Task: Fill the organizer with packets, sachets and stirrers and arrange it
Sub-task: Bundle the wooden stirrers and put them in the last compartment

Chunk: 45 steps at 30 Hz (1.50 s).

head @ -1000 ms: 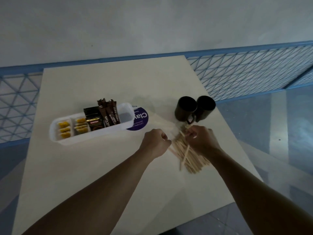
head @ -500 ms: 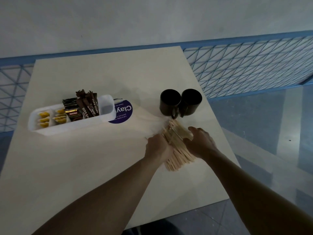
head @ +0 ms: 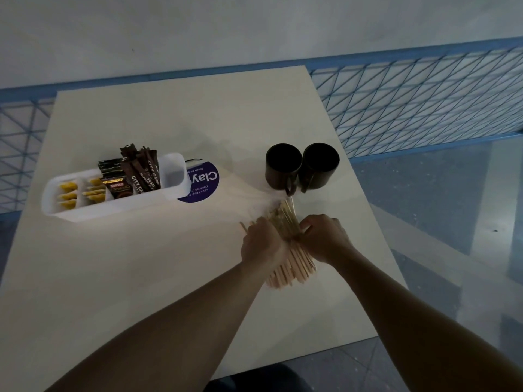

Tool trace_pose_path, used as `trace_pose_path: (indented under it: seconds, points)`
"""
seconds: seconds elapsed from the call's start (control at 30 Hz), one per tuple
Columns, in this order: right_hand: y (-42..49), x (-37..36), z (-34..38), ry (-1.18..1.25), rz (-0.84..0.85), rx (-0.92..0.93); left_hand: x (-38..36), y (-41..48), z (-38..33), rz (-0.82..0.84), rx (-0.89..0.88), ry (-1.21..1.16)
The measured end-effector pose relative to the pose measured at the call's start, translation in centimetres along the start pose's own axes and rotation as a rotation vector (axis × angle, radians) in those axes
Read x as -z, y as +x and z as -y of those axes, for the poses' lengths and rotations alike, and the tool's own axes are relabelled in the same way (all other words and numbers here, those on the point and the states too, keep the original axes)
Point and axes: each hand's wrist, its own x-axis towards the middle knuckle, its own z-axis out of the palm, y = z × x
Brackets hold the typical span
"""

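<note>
Since the earlier frames, both of your hands have closed in on the stirrers [head: 291, 264]. What was a loose, scattered heap is now gathered into one tighter bundle between them.

Head view:

1. Left hand [head: 261, 244]: the fingers are curled against the left flank of the bundle and grip it. One stray stick pokes out beyond the knuckles.
2. Right hand [head: 325, 239]: the fingers are curled over the right flank and clamp the same bundle. The two hands press toward each other, with the sticks between them.
3. Stirrers: the bundle lies on the bench [head: 141, 264], to the right of the organizer [head: 113, 209] and nearer to you, well apart from it. The stick ends fan out above and below your hands.
4. Organizer: this white tray lies lengthwise on the bench. Its left-end compartments hold yellow packets [head: 68, 195]. Toward the middle stand dark packets [head: 116, 186] and brown stick sachets [head: 141, 174], which are upright and lean slightly.
5. Purple round label [head: 205, 181]: it lies flat at the organizer's right end, partly hidden by the tray.
6. Two black mugs [head: 283, 165]: they stand side by side and touching, to the right of the organizer and beyond the label. Their handles point toward the far ends of the stirrers.
</note>
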Motion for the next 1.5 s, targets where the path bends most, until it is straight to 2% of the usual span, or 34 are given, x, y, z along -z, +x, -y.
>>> trace_pose_path:
  seconds: [0.47, 0.6, 0.77, 1.2, 1.4, 1.5]
  points:
    - [0.5, -0.7, 1.2, 0.023, 0.031, -0.049, 1.2, 0.4, 0.6, -0.042, -0.033, 0.087]
    - [0.1, -0.3, 1.8, -0.038, 0.054, -0.007, 1.5, 0.4, 0.8, -0.036, -0.053, 0.065]
    - [0.0, -0.1, 1.8, 0.070, 0.037, -0.059, 1.7, 0.7, 1.6, -0.003, -0.072, 0.014]
    - [-1.2, 0.8, 2.7, 0.036, 0.108, -0.049, 3.4, 1.0, 2.5, 0.125, -0.010, -0.116]
    - [-1.5, 0.4, 4.3, 0.072, 0.165, 0.024, 5.3, 1.4, 3.2, 0.144, -0.021, -0.135]
    - [-1.5, 0.1, 5.9, 0.062, 0.167, 0.096, 6.7, 2.0, 3.6, 0.155, 0.003, -0.275]
